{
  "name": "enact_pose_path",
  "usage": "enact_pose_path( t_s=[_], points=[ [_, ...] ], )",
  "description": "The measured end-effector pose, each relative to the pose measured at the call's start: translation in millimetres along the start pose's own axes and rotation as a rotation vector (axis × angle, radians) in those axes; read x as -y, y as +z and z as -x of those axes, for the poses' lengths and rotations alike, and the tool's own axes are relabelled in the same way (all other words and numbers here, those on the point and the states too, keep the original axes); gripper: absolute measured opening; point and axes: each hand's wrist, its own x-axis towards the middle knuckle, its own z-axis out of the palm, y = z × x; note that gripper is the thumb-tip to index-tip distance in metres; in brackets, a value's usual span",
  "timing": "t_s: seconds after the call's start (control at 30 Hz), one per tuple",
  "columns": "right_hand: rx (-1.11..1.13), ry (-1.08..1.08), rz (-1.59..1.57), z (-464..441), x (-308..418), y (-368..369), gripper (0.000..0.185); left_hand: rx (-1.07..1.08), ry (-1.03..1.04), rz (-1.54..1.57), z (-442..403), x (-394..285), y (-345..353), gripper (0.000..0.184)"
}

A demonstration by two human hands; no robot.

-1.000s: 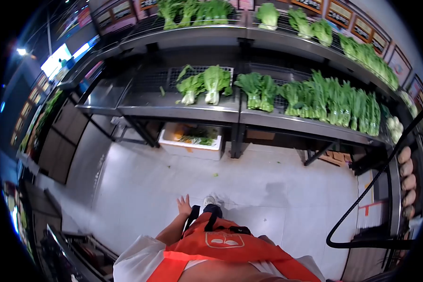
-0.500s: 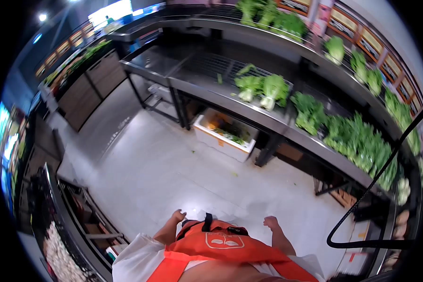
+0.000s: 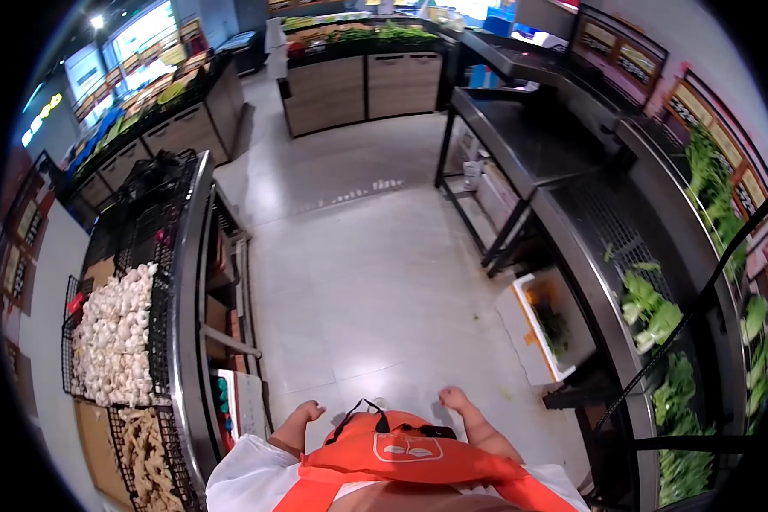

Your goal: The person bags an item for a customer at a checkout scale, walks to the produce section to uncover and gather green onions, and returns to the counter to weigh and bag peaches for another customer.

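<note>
The left hand and right hand are positioned well apart, ahead of the orange apron. The fingers of both appear curled; full closure cannot be determined. A white box is near the left hand, on its left, below a metal-edged stand carrying garlic. Forward and right of the right hand, a foam box containing greens rests on the floor; leafy vegetables occupy the shelf farther right.
</note>
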Motion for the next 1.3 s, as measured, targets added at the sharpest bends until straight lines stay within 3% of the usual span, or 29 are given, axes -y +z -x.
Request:
enact_pose_path(
  t_s=[0.07,0.17,0.23,0.37,0.43,0.5,0.6,0.67,0.8,0.87,0.97,1.0,1.1,1.23,1.3],
  points=[
    [0.040,-0.001,-0.116,-27,96,-23,0.021,-0.145,-0.135,0.089,-11,39,-8,0.060],
    [0.099,-0.029,-0.284,-63,168,-27,0.020,-0.216,-0.143,0.556,-28,70,-2,0.051],
    [0.182,-0.020,-0.338,-82,186,-21,0.019,-0.341,-0.153,0.643,-20,66,2,0.046],
    [0.334,-0.137,0.026,-125,152,-18,0.019,-0.404,-0.182,0.864,-9,33,17,0.039],
    [0.510,0.086,0.029,-162,94,-21,0.020,-0.313,-0.212,0.849,-6,17,14,0.036],
    [0.467,0.289,0.230,-174,98,-51,0.023,-0.189,-0.281,0.734,-18,14,20,0.043],
    [0.443,0.577,0.052,-200,109,-115,0.026,0.012,-0.412,0.559,-53,28,16,0.052],
    [0.441,0.730,0.030,-237,108,-153,0.025,-0.016,-0.454,0.544,-83,32,5,0.055],
    [0.317,0.822,-0.035,-338,107,-216,0.024,-0.133,-0.429,0.508,-132,-3,-124,0.054],
    [0.298,0.651,-0.077,-402,130,-234,0.018,-0.312,-0.325,0.451,-171,-27,-198,0.054],
    [0.251,0.483,0.002,-484,184,-230,0.021,-0.892,-0.079,0.820,-184,-93,-302,0.046],
    [0.285,0.438,0.062,-517,197,-219,0.021,-0.956,-0.044,0.770,-176,-115,-338,0.043],
    [0.335,0.168,0.160,-598,282,-180,0.024,-1.000,-0.211,0.585,-169,-130,-370,0.041],
    [0.468,0.055,-0.056,-626,419,-107,0.027,-0.577,-0.579,0.647,-193,-63,-299,0.046],
    [0.622,-0.076,0.002,-650,444,-69,0.026,-0.314,-0.711,0.749,-192,-31,-269,0.048]
  ],
)
